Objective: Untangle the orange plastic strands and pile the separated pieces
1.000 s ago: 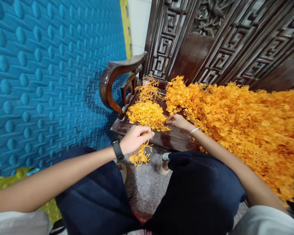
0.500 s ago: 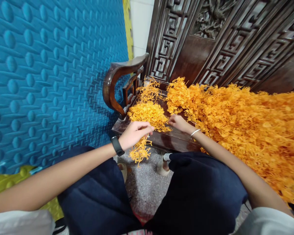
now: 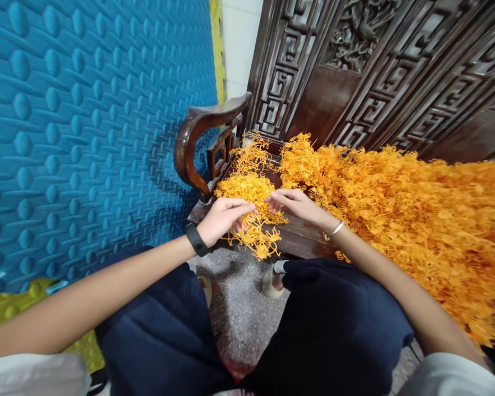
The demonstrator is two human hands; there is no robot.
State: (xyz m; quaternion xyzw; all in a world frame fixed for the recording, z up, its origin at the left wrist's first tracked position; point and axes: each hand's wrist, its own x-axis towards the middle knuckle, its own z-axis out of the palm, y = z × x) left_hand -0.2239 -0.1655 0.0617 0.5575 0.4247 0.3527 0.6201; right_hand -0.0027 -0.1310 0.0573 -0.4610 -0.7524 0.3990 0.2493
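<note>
My left hand (image 3: 223, 219), with a black band on the wrist, is closed round a bunch of orange plastic sprigs (image 3: 259, 240) that hangs over the front edge of the dark wooden bench (image 3: 297, 237). My right hand (image 3: 297, 204), wearing a silver bangle, reaches over to the same bunch with its fingers bent at its top. Just behind both hands lies a small heap of orange sprigs (image 3: 247, 188). A much larger pile of the same sprigs (image 3: 404, 209) covers the seat to the right.
A blue studded foam mat (image 3: 86, 126) stands as a wall on the left. The bench's curved armrest (image 3: 198, 137) and carved back (image 3: 355, 66) rise behind the piles. My dark-trousered knees (image 3: 334, 319) flank a speckled floor (image 3: 243, 313).
My left hand has lifted the bunch from below the bench edge up and to the right. My right hand has left the seat and moved left to meet it.
</note>
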